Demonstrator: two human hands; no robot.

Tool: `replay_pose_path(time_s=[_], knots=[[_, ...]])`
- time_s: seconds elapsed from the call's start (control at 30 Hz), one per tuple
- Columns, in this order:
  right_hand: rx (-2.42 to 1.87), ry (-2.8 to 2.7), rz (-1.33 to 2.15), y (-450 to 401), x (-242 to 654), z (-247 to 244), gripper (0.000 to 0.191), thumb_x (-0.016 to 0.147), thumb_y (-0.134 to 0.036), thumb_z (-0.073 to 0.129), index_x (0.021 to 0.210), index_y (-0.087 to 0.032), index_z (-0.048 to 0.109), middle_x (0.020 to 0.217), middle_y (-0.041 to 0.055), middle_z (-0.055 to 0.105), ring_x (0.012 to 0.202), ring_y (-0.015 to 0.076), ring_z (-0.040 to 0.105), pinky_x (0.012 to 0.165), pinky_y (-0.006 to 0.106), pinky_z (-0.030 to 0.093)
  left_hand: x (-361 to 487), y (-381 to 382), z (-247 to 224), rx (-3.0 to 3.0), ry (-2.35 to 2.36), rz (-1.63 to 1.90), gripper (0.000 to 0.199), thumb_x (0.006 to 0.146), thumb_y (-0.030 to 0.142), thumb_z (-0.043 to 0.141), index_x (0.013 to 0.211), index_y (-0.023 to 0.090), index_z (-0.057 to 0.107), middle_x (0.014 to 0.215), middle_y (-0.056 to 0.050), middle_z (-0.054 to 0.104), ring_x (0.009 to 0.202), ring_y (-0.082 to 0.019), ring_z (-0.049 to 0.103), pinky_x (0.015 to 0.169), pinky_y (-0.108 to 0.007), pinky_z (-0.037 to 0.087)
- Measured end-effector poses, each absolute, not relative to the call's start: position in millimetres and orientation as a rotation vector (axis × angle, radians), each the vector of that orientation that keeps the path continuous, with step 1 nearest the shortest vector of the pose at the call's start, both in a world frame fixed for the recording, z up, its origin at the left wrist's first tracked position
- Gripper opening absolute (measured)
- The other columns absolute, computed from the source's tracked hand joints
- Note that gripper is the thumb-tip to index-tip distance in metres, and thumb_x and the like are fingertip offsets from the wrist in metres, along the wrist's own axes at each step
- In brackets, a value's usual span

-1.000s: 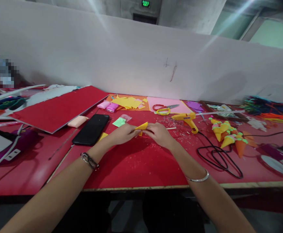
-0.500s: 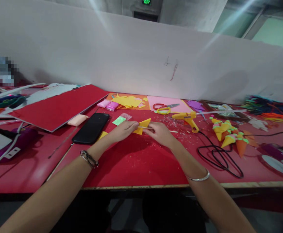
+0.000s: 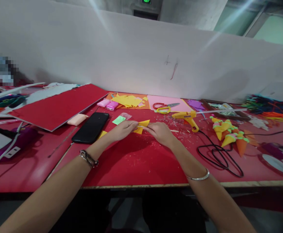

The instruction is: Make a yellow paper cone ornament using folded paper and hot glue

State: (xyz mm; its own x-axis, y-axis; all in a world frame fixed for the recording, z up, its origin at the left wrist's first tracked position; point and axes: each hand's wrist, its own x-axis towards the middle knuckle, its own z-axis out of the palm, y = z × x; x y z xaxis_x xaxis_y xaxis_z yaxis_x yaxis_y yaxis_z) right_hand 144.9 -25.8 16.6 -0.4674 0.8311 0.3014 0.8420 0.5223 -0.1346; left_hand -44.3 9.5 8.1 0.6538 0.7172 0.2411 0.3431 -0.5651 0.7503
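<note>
Between my two hands is a small piece of yellow paper (image 3: 144,123), folded or curled, above the red work surface. My left hand (image 3: 126,128) pinches its left side, thumb along the upper edge. From the right, the fingers of my right hand (image 3: 159,131) close on the paper's other side; a thin stick in them is mostly hidden now. Another yellow piece (image 3: 138,130) shows just below the fingers. Beside my left hand lie a light green clay packet (image 3: 119,120) and a black phone (image 3: 91,127), with more yellow paper (image 3: 103,134) next to the phone.
A yellow glue gun (image 3: 187,118) and its looped black cord (image 3: 219,158) lie right of my hands, near small paper cones (image 3: 229,136). Scissors (image 3: 167,106) and yellow scraps (image 3: 126,100) lie behind. A red board (image 3: 61,108) is at left.
The yellow paper has tipped flatter between my hands. My right fingers have closed in on it, and the thin stick seen before is now mostly covered.
</note>
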Motion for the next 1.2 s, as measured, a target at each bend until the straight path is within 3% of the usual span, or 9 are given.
replay_pose_path(time_s=[0.27,0.43,0.63,0.77,0.97,1.2], knots=[[-1.326,-2.409,0.110,-26,145,16,0.042,0.089,-0.038,0.031,0.084,-0.014,0.065,0.076,0.0073,0.067,0.066,0.0146,0.058,0.057,0.023,0.029,-47,10,8,2.439,0.829,0.770,0.030,0.082,0.040,0.041,0.069,0.014,0.049,0.060,0.003,0.044,0.055,-0.009,0.040,0.052,-0.021,0.029],[-1.274,-2.365,0.241,-27,146,15,0.040,0.089,-0.040,0.031,0.094,-0.016,0.063,0.081,0.0074,0.067,0.069,0.0139,0.058,0.058,0.021,0.031,-46,11,7,2.433,0.778,0.786,0.031,0.084,0.037,0.038,0.078,0.013,0.057,0.066,0.001,0.054,0.059,-0.009,0.046,0.054,-0.020,0.033],[-1.170,-2.339,0.406,-27,143,14,0.038,0.088,-0.034,0.032,0.075,-0.013,0.060,0.067,0.0039,0.060,0.061,0.0110,0.052,0.056,0.021,0.031,-46,7,12,2.382,0.783,0.758,0.035,0.084,0.036,0.038,0.072,0.012,0.061,0.058,0.002,0.054,0.051,-0.007,0.043,0.049,-0.019,0.030],[-1.136,-2.190,0.719,-28,141,14,0.039,0.087,-0.037,0.032,0.062,-0.014,0.051,0.052,-0.0027,0.046,0.049,0.0072,0.043,0.050,0.019,0.030,-46,6,14,2.371,0.787,0.862,0.024,0.076,0.035,0.053,0.079,0.013,0.062,0.067,0.001,0.058,0.058,-0.008,0.046,0.052,-0.018,0.032],[-1.083,-1.991,1.162,-29,142,16,0.041,0.082,-0.049,0.036,0.063,-0.014,0.048,0.051,-0.0045,0.040,0.045,0.0054,0.036,0.044,0.019,0.027,-44,4,13,2.198,0.703,0.870,0.021,0.076,0.033,0.053,0.075,0.013,0.061,0.062,0.002,0.056,0.051,-0.006,0.045,0.049,-0.017,0.035],[-1.022,-1.961,1.325,-30,143,17,0.041,0.082,-0.050,0.037,0.066,-0.014,0.047,0.052,-0.0055,0.038,0.045,0.0043,0.032,0.043,0.019,0.025,-41,-1,13,2.112,0.750,0.786,0.031,0.080,0.035,0.046,0.065,0.011,0.061,0.055,0.000,0.056,0.050,-0.007,0.048,0.051,-0.019,0.038]])
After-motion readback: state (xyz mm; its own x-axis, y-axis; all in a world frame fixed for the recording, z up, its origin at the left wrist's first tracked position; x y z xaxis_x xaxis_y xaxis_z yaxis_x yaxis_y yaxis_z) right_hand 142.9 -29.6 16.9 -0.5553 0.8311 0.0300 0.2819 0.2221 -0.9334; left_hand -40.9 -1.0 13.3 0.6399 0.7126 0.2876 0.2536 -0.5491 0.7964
